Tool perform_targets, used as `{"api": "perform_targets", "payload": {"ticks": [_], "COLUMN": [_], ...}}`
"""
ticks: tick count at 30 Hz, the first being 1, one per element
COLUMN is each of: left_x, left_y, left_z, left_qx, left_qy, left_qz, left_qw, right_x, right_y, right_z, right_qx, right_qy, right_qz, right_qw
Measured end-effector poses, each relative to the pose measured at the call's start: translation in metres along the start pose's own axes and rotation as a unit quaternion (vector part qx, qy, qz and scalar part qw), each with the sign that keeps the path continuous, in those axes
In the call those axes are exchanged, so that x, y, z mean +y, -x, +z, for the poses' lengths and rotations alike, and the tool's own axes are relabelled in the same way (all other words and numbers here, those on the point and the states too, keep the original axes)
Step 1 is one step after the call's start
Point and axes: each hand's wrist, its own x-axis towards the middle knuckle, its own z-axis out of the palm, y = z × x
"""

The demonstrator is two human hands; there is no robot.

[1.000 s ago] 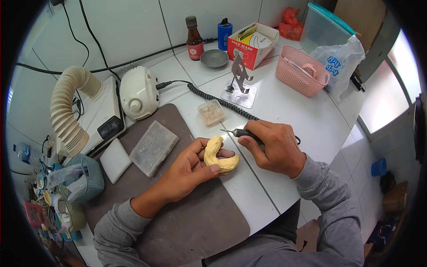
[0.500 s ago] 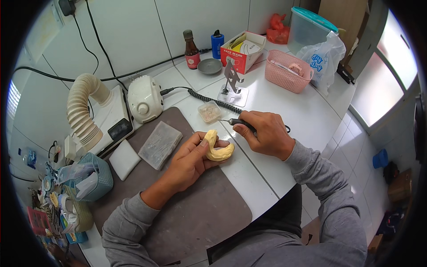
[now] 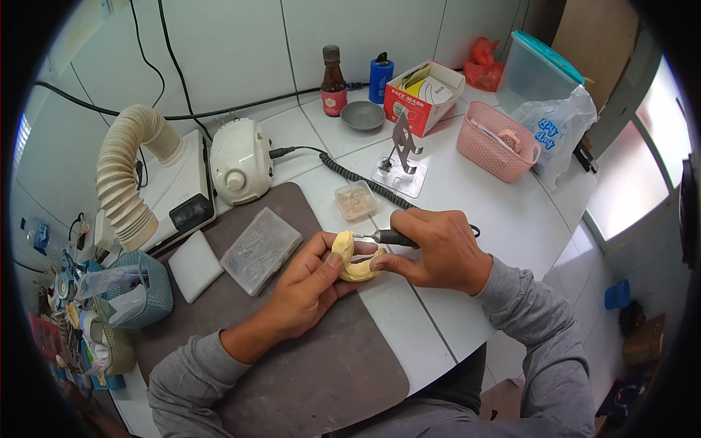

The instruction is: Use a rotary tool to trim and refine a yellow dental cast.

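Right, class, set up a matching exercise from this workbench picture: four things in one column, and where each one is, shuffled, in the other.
Things:
1. yellow horseshoe-shaped cast
2. rotary handpiece
3. pink basket
4. clear flat box

Places:
A. on the brown mat, left of the hands
B. in the right hand
C. at the right of the white table, beside a plastic bag
D. in the fingers of the left hand

Pairs: 1-D, 2-B, 3-C, 4-A

One head-worn fisheye looks steeply down, fairly close, at the worktable (image 3: 504,219), rim probably distorted.
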Motion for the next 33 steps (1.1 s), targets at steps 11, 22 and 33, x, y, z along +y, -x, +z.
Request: {"api": "perform_targets", "payload": {"ticks": [11, 22, 33], "left_x": [0.0, -0.001, -0.002], "left_y": [-0.002, -0.001, 0.0], "left_z": [0.001, 0.0, -0.003], "left_qx": [-0.013, -0.012, -0.018], "left_qy": [-0.015, -0.004, 0.009], "left_qz": [-0.005, -0.009, -0.011], "left_qw": [1.0, 1.0, 1.0], "right_x": [-0.005, -0.009, -0.012], "right_y": [0.005, 0.004, 0.006], "right_z": [0.003, 0.001, 0.003], "right_qx": [0.001, -0.008, -0.004], "right_qy": [-0.03, -0.024, -0.014], "right_qz": [0.036, 0.037, 0.027], "right_qw": [0.999, 0.999, 1.0]}}
